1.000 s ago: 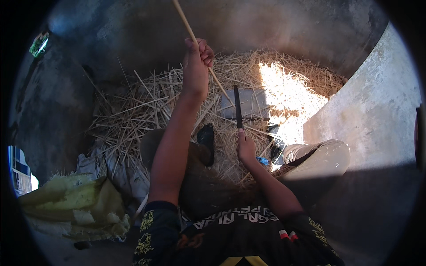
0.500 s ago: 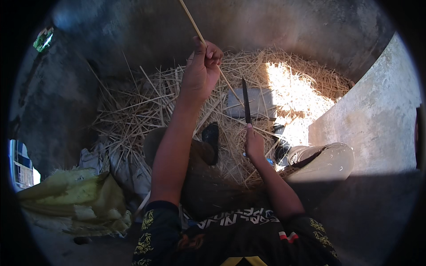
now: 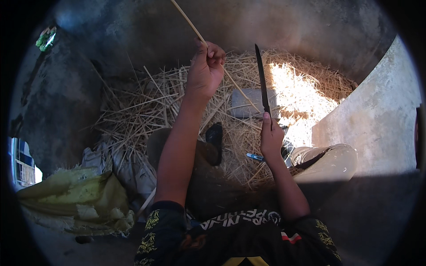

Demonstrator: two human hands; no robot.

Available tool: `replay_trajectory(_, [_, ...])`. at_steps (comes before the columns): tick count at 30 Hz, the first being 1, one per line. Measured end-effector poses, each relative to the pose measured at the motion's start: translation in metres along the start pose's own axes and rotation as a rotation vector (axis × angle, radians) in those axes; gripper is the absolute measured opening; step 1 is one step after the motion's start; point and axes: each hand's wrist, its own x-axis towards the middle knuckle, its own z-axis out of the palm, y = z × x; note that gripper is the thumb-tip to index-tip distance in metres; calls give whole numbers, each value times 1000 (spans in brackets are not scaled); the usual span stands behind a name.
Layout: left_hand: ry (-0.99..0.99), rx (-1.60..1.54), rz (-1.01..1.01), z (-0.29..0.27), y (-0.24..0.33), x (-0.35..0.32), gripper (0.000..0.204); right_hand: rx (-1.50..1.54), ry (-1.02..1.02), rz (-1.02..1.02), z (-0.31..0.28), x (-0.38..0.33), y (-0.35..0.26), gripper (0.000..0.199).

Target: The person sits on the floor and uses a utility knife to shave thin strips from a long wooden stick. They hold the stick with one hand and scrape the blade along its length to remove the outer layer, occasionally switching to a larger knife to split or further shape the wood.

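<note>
My left hand is closed around a long, thin, pale strip that looks like bamboo. The strip slants from the top of the view down to the right, its lower end over a grey block. My right hand grips a knife by its handle, which the fingers mostly hide. The dark, narrow blade points up and away from me, to the right of the strip and apart from it.
Pale shavings and strips cover the floor around my feet. A grey wall curves behind them, and a lighter wall stands at right. A frayed yellow-green sack lies at left. Near my right wrist is a small blue object.
My right hand has moved up and to the right with the knife, so the blade reaches higher and farther from the strip. My left hand has shifted slightly right, still holding the strip.
</note>
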Motion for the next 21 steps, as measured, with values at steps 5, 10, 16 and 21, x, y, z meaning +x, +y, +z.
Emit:
replay_trajectory(5, [-74, 40, -23, 25, -8, 0, 44, -18, 92, -144, 11, -22, 39, 49])
replay_trajectory(10, [-40, 11, 4, 13, 3, 5, 42, -369, -80, 203, 1, 4, 58, 58])
replay_trajectory(16, [-90, 85, 35, 11, -1, 4, 42, 412, 96, -99, 18, -15, 44, 54])
replay_trajectory(21, [25, -31, 18, 4, 1, 4, 43, -359, 22, 274, 31, -5, 107, 66])
